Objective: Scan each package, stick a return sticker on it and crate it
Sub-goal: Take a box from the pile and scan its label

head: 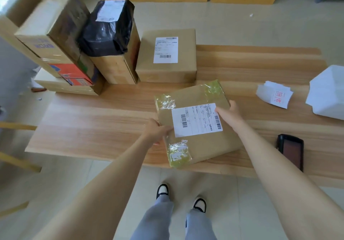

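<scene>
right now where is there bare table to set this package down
Bare wood lies left of the held package, in front of the stacked boxes, and between the labelled box and the stickers. The far-left corner is crowded.

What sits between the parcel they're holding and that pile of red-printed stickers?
Nothing visible. The left hand and right hand grip the package; only bare table separates it from the sticker pile to its right.

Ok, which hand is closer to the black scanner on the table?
Right. The right hand holds the package by its right edge, left of the scanner; the left hand holds its left edge, farther off.
</scene>
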A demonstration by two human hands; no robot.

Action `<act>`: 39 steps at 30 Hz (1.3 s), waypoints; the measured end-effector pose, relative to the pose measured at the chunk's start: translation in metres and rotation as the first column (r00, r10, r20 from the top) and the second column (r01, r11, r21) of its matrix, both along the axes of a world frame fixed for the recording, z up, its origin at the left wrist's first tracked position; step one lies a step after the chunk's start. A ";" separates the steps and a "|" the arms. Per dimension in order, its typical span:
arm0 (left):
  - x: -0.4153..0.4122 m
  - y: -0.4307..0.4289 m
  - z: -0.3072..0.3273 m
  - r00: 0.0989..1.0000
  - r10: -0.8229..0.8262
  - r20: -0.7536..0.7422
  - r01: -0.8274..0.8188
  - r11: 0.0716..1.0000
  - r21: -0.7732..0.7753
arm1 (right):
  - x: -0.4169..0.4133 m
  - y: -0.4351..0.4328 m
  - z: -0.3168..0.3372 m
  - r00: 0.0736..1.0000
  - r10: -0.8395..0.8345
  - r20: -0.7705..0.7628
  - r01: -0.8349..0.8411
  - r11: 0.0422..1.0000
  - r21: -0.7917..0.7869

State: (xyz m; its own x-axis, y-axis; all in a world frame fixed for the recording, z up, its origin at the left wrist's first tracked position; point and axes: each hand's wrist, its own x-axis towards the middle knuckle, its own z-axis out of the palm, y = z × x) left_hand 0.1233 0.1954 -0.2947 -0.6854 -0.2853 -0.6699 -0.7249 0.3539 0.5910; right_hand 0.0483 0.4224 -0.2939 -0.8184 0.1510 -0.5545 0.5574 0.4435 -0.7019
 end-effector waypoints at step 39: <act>-0.065 -0.011 0.008 0.928 -0.364 -0.077 0.348 0.923 -0.164 | 0.037 0.005 0.027 0.890 -0.455 0.019 0.454 0.881 -0.132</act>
State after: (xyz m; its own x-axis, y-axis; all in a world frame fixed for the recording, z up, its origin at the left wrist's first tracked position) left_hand 0.0580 0.1849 -0.2863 -0.8230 -0.0977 -0.5596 -0.4724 0.6646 0.5788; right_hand 0.0853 0.4274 -0.2671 -0.6841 0.4360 -0.5847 0.6668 0.0491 -0.7436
